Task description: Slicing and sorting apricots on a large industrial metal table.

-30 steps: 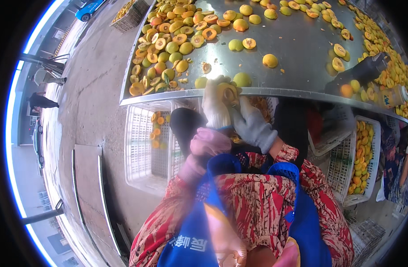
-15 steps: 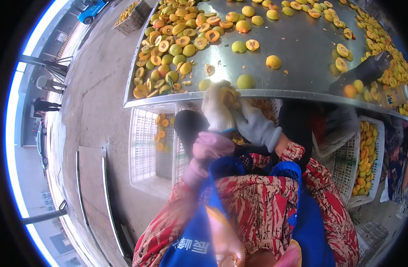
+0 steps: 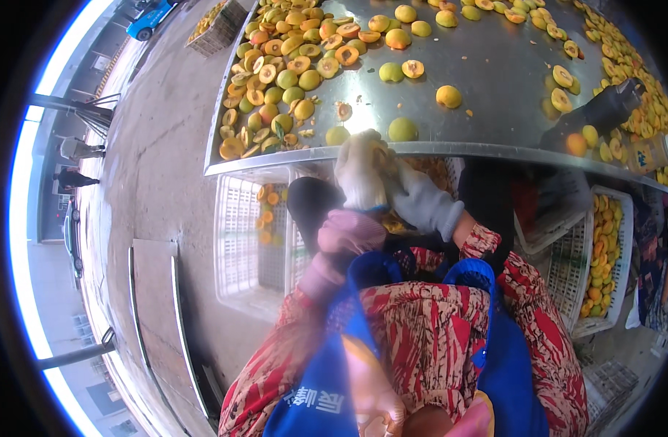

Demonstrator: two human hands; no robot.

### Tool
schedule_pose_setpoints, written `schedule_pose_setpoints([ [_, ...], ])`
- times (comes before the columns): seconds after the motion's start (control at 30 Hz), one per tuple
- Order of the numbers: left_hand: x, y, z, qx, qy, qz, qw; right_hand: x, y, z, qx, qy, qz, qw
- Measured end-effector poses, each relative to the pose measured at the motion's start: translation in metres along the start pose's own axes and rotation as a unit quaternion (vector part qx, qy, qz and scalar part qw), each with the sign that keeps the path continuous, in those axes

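A worker in white gloves handles a yellow fruit (image 3: 381, 156) at the near edge of a steel table (image 3: 494, 80). The left hand (image 3: 361, 175) wraps its fingers together around the fruit, which sits just below the table's rim, near the middle of the scene. The right hand (image 3: 421, 204) presses in from the right, touching the left; whether its fingers grip anything cannot be told from this angle.

Halved fruit (image 3: 290, 73), cut faces orange, lies heaped on the far left of the table. Two whole green-yellow fruits (image 3: 403, 129) rest by the near rim, just beyond the hands. More pieces line the far right edge.

Under the table, a white slatted crate (image 3: 254, 240) on the left holds a few pieces. Another white crate (image 3: 603, 247) on the right is filled with yellow fruit.

The worker wears a blue apron (image 3: 508, 364) over red patterned sleeves (image 3: 545, 342), with a pink cuff (image 3: 345, 237) on the left wrist. A concrete floor (image 3: 152, 160) stretches away to the left.
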State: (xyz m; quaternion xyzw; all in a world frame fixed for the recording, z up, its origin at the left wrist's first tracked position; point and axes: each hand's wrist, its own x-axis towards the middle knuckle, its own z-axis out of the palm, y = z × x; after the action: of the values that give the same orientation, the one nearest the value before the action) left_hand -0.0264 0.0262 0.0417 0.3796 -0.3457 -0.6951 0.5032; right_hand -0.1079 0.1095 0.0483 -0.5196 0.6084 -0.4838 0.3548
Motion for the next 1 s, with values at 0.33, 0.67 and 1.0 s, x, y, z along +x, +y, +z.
schedule_pose_setpoints([
  [0.33,0.001,-0.006,-0.010,-0.060,-0.047,0.019,0.997,-0.004,0.008,0.008,-0.111,0.024,-0.006,0.994],
  [0.67,-0.013,0.004,-0.005,-0.193,-0.038,-0.064,0.978,-0.008,-0.003,0.010,-0.095,-0.004,0.034,0.995],
  [1.0,-0.003,0.007,0.000,0.029,-0.021,0.053,0.998,-0.001,-0.022,-0.002,-0.022,-0.017,-0.039,0.999],
])
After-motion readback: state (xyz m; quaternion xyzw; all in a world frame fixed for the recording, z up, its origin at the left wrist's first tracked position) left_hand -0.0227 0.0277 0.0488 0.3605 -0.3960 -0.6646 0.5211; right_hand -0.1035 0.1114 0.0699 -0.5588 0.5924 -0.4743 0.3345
